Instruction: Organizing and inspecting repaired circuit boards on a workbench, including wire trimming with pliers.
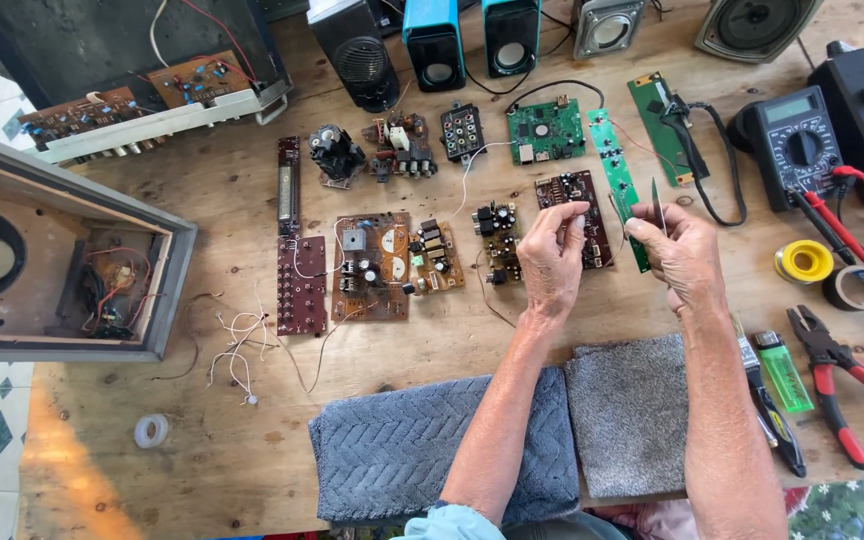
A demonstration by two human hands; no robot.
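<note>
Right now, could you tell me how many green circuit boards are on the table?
3: a square green board mid-table, a long strip board beside it reaching the hands, and another strip board near the multimeter. Others may be hidden.

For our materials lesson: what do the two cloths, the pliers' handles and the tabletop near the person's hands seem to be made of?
Cloths: soft woven textile, probably towelling; one ribbed blue-grey, one looped grey pile.
Pliers' handles: likely rubber or plastic sleeves, smooth red and black, over dark metal.
Tabletop: wood, matt and worn; grain and stains show.
</note>
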